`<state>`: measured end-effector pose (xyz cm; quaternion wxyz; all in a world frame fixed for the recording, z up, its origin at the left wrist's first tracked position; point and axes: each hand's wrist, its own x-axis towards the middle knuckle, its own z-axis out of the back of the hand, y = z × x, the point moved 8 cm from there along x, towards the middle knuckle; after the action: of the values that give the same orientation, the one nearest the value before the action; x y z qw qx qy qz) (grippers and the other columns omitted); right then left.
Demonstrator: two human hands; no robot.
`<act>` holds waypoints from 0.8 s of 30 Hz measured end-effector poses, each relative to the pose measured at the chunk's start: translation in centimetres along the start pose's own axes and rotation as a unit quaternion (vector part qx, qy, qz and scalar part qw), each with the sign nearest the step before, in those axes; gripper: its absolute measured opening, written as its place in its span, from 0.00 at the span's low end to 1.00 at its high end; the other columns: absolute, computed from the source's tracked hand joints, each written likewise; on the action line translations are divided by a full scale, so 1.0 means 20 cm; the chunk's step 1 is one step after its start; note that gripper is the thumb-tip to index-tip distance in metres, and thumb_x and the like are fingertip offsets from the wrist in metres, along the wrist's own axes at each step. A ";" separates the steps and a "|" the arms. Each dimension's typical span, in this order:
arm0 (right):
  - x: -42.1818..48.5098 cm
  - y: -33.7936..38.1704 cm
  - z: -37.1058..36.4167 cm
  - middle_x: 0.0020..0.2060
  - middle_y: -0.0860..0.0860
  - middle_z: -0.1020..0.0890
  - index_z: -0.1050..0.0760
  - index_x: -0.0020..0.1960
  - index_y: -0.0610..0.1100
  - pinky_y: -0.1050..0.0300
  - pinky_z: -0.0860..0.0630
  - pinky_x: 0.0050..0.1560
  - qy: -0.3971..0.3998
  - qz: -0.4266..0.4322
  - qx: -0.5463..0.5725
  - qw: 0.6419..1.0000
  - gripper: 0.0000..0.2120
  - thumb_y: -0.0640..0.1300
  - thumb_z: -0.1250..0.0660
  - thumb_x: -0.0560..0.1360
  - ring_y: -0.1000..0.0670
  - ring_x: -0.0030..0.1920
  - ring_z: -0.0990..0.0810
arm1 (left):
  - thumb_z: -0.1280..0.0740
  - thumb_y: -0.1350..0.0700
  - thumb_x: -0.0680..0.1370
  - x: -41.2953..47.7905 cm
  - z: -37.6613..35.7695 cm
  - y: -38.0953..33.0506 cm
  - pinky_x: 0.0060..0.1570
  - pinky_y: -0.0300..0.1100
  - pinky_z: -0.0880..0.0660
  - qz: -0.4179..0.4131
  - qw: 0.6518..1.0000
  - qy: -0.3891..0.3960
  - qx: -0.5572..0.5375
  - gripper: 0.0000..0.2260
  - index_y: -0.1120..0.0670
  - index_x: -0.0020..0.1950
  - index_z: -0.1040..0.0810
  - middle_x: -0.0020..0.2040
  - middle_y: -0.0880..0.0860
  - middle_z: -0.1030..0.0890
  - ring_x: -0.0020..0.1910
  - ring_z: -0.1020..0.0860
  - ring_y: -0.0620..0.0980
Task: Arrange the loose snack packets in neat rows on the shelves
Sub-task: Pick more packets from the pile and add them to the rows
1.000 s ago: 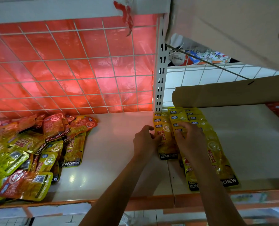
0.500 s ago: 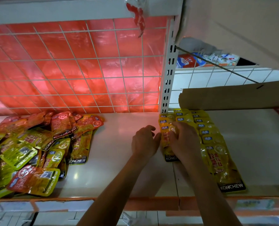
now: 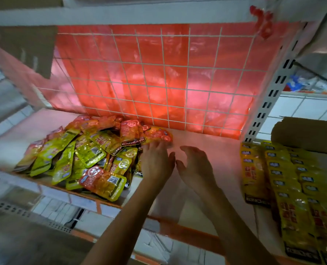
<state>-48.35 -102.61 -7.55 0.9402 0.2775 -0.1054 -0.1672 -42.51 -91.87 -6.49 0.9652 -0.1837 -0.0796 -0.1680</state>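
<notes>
A loose pile of snack packets (image 3: 86, 153), yellow-green and orange-red, lies on the left part of the white shelf (image 3: 206, 150). On the right, yellow packets (image 3: 284, 178) lie in overlapping rows. My left hand (image 3: 157, 163) is open, its fingertips at the right edge of the pile, over an orange packet (image 3: 157, 135). My right hand (image 3: 195, 167) is open beside it, above the bare shelf, holding nothing.
A white wire grid with red plastic sheeting (image 3: 158, 79) backs the shelf. A slotted white upright post (image 3: 269, 96) divides the bays. A brown cardboard piece (image 3: 307, 134) lies behind the yellow rows. The shelf's orange front edge (image 3: 187, 232) runs below my arms.
Both hands let go of the yellow rows on the right and moved left to the loose pile. The view swung left.
</notes>
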 end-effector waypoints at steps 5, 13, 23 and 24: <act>0.07 0.18 -0.22 0.58 0.45 0.24 0.31 0.63 0.47 0.53 0.30 0.53 0.068 -0.007 -0.044 0.997 0.16 0.51 0.41 0.78 0.42 0.57 0.27 | 0.39 0.45 0.78 0.02 0.09 0.32 0.53 0.48 0.30 0.084 0.993 0.010 0.087 0.17 0.54 0.61 0.27 0.58 0.56 0.26 0.58 0.29 0.57; 0.09 0.40 -0.39 0.63 0.45 0.30 0.25 0.63 0.57 0.50 0.29 0.57 0.074 0.065 -0.065 0.993 0.15 0.53 0.39 0.77 0.41 0.62 0.33 | 0.37 0.42 0.76 0.00 0.09 0.53 0.53 0.47 0.29 0.106 0.984 0.019 0.140 0.19 0.56 0.57 0.26 0.58 0.53 0.28 0.59 0.30 0.54; 0.04 0.25 -0.31 0.60 0.49 0.26 0.22 0.58 0.58 0.50 0.32 0.54 -0.005 0.013 -0.095 0.995 0.12 0.56 0.38 0.76 0.45 0.59 0.34 | 0.44 0.48 0.80 -0.02 0.00 0.43 0.51 0.45 0.31 0.044 0.987 0.031 0.154 0.15 0.54 0.61 0.25 0.60 0.53 0.26 0.59 0.30 0.54; 0.04 0.23 -0.30 0.60 0.49 0.26 0.22 0.58 0.59 0.50 0.32 0.54 -0.007 0.006 -0.095 0.995 0.12 0.57 0.39 0.76 0.45 0.59 0.33 | 0.45 0.48 0.81 -0.02 -0.02 0.40 0.52 0.45 0.32 0.034 0.988 0.034 0.150 0.16 0.54 0.61 0.25 0.61 0.53 0.25 0.59 0.30 0.54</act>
<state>-44.74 -96.43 -9.82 0.9625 0.1849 -0.0974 -0.1729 -40.08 -84.89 -9.48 0.9891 -0.0340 -0.0650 -0.1279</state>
